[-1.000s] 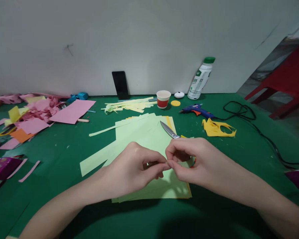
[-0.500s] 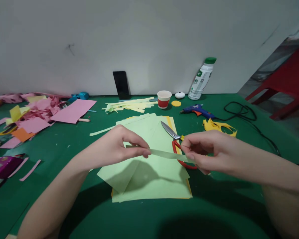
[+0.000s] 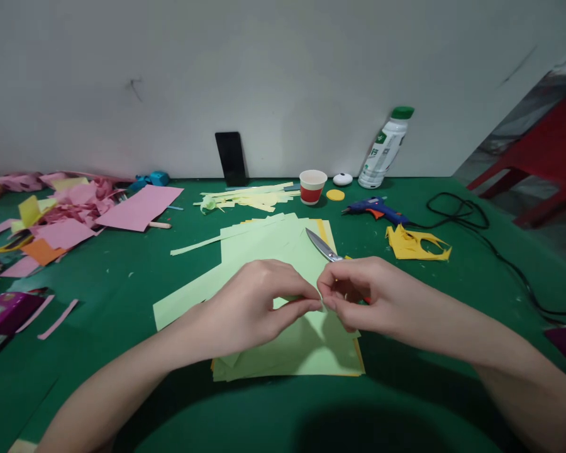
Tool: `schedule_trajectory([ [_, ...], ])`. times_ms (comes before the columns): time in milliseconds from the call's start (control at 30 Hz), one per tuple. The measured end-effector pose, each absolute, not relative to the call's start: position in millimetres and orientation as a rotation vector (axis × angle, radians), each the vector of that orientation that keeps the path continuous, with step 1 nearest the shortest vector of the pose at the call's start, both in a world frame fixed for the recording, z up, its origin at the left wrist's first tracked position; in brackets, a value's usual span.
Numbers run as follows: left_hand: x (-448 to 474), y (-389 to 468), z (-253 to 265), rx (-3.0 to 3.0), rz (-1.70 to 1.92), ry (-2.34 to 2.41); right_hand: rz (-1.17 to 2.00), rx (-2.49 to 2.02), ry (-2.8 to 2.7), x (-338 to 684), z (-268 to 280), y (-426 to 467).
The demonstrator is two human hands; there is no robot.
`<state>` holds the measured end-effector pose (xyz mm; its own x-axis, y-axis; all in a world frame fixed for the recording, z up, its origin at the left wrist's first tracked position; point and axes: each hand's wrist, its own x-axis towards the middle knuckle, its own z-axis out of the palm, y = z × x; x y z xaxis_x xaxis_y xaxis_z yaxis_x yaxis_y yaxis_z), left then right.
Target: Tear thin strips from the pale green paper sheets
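My left hand (image 3: 268,302) and my right hand (image 3: 365,292) meet fingertip to fingertip above a stack of pale green paper (image 3: 264,242). Both are closed in a pinch on a narrow pale green paper strip (image 3: 324,307), most of it hidden by the fingers. A pair of scissors (image 3: 321,245) lies on the paper's right side, its blades pointing away; my right hand covers most of the red handles. Yellow-orange sheets show at the stack's edges.
Behind the stack lie cut paper strips (image 3: 252,200), a paper cup (image 3: 312,187) and a leaning phone (image 3: 231,158). To the right are a blue glue gun (image 3: 376,209) with its cord, a bottle (image 3: 385,151) and yellow paper scrap (image 3: 417,244). Pink paper scraps (image 3: 87,204) cover the left.
My hands have come together; the strip stretched between them earlier is now mostly hidden at my fingertips. A pale green piece sticks out farther left beneath my left hand.
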<state>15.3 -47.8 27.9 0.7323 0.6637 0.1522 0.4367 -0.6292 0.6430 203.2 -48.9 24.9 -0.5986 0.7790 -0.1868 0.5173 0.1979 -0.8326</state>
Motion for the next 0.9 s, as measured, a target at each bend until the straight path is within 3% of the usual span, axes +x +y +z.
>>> schedule_trajectory([
  [200, 0.4, -42.1, 39.5, 2.249, 0.509, 0.904, 1.590, -1.203, -2.128, 216.7, 32.2, -46.6],
  [467, -10.9, -33.3, 43.5, 2.297, 0.315, 1.030, 1.555, -1.303, -2.127, 221.8, 33.7, -42.1],
  [700, 12.8, -42.8, 26.6, 2.297, 0.392, 0.812, 1.526, -1.237, -2.182, 204.7, 21.6, -45.0],
  [900, -2.8, -36.6, 40.8, 2.248, 0.469, 0.948, 1.636, -1.241, -2.105, 218.5, 32.4, -42.5],
])
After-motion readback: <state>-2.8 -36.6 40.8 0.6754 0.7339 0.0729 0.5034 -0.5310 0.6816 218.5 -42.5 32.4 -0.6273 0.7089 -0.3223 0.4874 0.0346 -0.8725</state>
